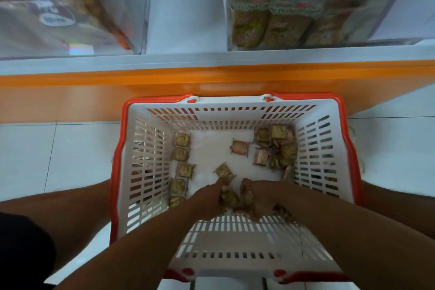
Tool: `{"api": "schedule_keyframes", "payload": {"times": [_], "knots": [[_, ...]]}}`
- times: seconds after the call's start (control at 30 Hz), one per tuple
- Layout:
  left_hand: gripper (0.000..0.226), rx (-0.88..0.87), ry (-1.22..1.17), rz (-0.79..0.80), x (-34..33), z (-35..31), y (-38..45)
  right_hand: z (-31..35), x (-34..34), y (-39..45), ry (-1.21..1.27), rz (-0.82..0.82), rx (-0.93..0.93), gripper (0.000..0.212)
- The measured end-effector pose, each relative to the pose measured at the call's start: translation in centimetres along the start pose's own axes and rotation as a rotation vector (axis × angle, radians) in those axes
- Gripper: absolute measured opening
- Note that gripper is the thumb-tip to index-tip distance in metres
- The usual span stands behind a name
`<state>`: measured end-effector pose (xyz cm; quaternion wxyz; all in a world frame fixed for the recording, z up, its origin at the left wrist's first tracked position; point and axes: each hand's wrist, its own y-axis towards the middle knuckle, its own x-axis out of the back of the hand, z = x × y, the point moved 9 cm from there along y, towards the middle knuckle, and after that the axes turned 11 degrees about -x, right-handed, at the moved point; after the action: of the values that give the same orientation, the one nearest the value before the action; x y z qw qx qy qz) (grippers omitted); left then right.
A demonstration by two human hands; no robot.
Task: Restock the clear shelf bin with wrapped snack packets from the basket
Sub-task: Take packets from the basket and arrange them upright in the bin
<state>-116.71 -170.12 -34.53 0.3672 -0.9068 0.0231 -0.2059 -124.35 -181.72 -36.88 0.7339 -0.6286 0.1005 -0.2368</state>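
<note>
While both forearms reach down into the basket (329, 110) from the near edge, the left hand (209, 198) and the right hand (261, 198) sit close together at the near end of the basket floor, fingers curled around small wrapped snack packets (229, 198) bunched between them; each hand grips some, though how many is hidden under the fingers. Just beyond the left hand's fingertips one packet (223, 170) lies tilted on the white floor of the basket. Along the basket's left wall a row of packets (181, 167) lies flat, one behind the next. Farther in, near the middle, a single reddish packet (240, 147) lies apart. At the far right corner a loose heap of packets (275, 148) is piled against the slatted wall. Basket is white with slotted sides and an orange-red rim, standing on a pale tiled floor (70, 148). Beyond it runs an orange shelf edge (141, 75). Above that, on the right, the clear shelf bin (388, 7) holds stacked packets of similar look, blurred. On the left stands a second clear bin (117, 7), contents blurred.
</note>
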Motion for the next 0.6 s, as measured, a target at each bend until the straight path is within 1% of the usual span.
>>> {"api": "schedule_keyframes", "payload": {"times": [0.03, 0.07, 0.1, 0.17, 0.2, 0.23, 0.3, 0.33, 0.4, 0.47, 0.6], "knots": [[0.078, -0.035, -0.009, -0.004, 0.0, -0.5, 0.1, 0.4, -0.1, -0.1, -0.028, -0.017, 0.040, 0.092], [0.080, -0.059, -0.004, -0.008, 0.2, -1.0, 0.2, 0.7, -0.2, -0.4, -0.040, -0.031, 0.068, 0.087], [0.076, -0.069, -0.008, -0.018, 0.4, -1.4, 0.3, 0.6, -0.1, -0.6, -0.022, -0.036, 0.068, 0.084], [0.059, -0.050, -0.072, -0.033, 0.8, -1.7, 0.4, 0.2, 0.3, -1.0, 0.059, -0.038, 0.067, 0.075], [0.048, -0.021, -0.141, -0.040, 1.0, -1.6, 0.4, 0.0, 0.4, -1.2, 0.095, -0.024, 0.064, 0.070], [0.039, 0.018, -0.231, -0.041, 1.0, -1.5, 0.2, -0.2, 0.3, -1.5, 0.120, -0.005, 0.051, 0.070], [0.029, 0.122, -0.424, -0.020, 0.6, -1.1, -0.4, -0.2, -0.1, -2.0, 0.115, 0.028, 0.025, 0.072], [0.026, 0.175, -0.502, -0.029, 0.6, -1.0, -0.7, -0.1, -0.2, -2.2, 0.117, 0.024, 0.022, 0.067], [0.022, 0.245, -0.598, -0.103, 1.3, -0.7, -1.3, 0.1, 0.1, -2.7, 0.178, -0.016, 0.005, 0.057], [0.023, 0.269, -0.684, -0.178, 2.5, -0.7, -1.9, 0.3, 1.8, -4.1, 0.215, -0.093, -0.006, 0.052], [0.027, 0.245, -0.822, -0.195, 5.8, -2.4, -3.1, 0.7, 7.2, -8.0, 0.241, -0.209, -0.014, 0.038]]}}
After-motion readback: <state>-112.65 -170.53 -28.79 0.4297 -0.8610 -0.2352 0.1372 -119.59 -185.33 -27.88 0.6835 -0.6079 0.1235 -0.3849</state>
